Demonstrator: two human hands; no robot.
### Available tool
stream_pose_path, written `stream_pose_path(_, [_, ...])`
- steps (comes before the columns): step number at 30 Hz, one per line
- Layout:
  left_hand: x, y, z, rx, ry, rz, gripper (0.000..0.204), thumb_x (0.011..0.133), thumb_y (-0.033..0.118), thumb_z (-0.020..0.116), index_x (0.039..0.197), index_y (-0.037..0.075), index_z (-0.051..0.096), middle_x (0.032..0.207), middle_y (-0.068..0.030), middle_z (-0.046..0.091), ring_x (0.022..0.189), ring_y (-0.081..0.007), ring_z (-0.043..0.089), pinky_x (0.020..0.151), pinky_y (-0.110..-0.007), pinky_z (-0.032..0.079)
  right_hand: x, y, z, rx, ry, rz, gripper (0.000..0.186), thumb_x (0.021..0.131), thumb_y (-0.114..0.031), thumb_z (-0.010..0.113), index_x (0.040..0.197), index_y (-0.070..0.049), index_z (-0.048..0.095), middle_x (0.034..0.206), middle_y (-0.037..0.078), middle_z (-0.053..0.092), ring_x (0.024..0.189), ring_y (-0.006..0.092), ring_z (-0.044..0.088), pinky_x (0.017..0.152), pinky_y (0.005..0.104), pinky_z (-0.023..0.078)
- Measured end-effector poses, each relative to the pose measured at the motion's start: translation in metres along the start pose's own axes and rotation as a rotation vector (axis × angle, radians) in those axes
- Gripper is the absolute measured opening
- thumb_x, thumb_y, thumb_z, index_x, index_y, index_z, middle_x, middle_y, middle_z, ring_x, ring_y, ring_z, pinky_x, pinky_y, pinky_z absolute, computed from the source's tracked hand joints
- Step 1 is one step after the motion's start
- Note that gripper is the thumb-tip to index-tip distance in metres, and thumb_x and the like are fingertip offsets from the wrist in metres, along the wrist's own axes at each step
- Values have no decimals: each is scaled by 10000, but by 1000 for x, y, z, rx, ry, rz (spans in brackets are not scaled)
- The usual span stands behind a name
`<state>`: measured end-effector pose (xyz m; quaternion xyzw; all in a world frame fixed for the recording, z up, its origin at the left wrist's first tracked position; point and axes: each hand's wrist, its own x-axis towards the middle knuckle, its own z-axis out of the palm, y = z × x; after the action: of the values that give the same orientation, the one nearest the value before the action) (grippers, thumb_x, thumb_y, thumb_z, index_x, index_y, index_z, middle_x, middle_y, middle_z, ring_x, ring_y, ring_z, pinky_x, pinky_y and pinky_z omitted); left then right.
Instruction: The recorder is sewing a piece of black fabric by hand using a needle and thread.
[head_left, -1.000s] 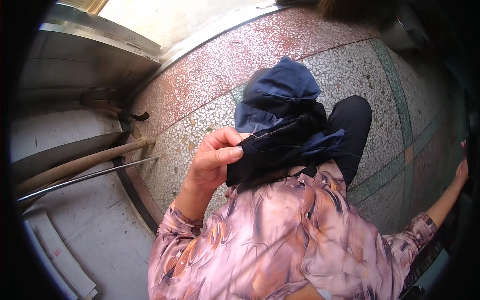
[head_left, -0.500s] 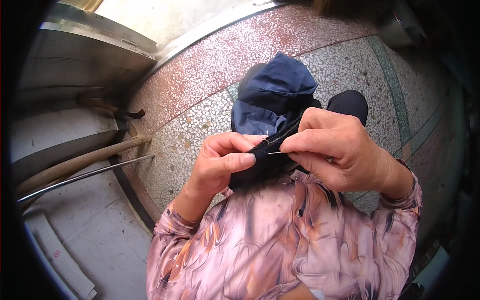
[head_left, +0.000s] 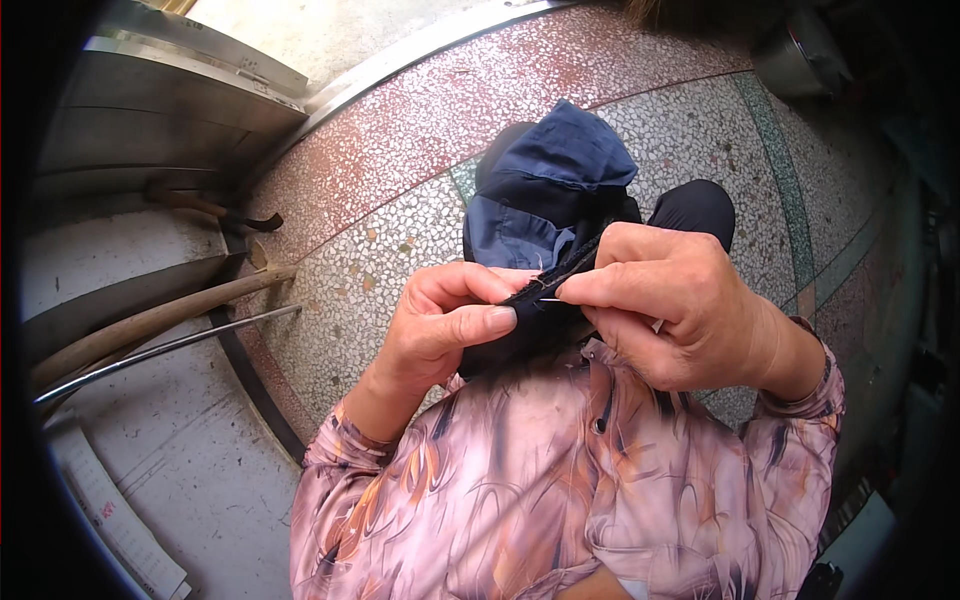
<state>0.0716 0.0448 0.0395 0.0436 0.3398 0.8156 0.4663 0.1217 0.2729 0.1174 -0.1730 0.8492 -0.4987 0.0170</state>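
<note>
Across my lap lies a dark garment with navy fabric, a black edge and loose pale threads along a seam. My left hand pinches that black edge between thumb and fingers. To its right, my right hand is closed on a thin needle, its fingertips against the seam. Most of the needle is hidden by the fingers and cloth. My dark-trousered knee shows behind the right hand.
I am over a speckled terrazzo floor. On the left are grey metal panels, a wooden pole, a metal rod and a hooked dark tool. A metal container stands at the upper right.
My right hand has come from the far right to the garment's edge with a needle. Over the last half second the needle has sunk further behind cloth and fingers. My left hand has shifted slightly right.
</note>
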Motion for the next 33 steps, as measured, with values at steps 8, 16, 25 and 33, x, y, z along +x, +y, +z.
stream_pose_path(8, [-1, 0, -1, 27, 6, 10, 177, 771, -27, 673, 947, -21, 680, 1124, -185, 646, 1059, -235, 606, 979, -363, 432, 1, 0, 1, -1, 3, 0, 158, 705, 51, 599, 846, -6, 642, 688, 108, 520, 602, 278, 564, 538, 354, 461])
stream_pose_path(16, [0, 1, 0, 24, -15, 10, 176, 781, -36, 661, 955, -23, 678, 1132, -201, 639, 1054, -240, 611, 970, -362, 444, 2, -2, -1, 38, -5, 10, 156, 704, 52, 600, 841, -8, 642, 683, 109, 525, 597, 281, 565, 533, 352, 458])
stream_pose_path(25, [-2, 1, -2, 20, -6, 13, 179, 779, -40, 660, 956, -22, 677, 1134, -199, 639, 1053, -240, 611, 973, -365, 440, 3, -3, -1, -9, -18, -10, 151, 700, 47, 600, 833, -13, 639, 682, 109, 523, 597, 287, 566, 532, 360, 462])
stream_pose_path(33, [-4, 2, 0, 34, 2, 32, 191, 773, -46, 669, 962, -24, 683, 1135, -197, 638, 1052, -234, 610, 972, -355, 438, 3, -4, 2, -21, -9, -13, 129, 699, 34, 598, 816, -11, 629, 700, 116, 531, 597, 293, 570, 533, 365, 474])
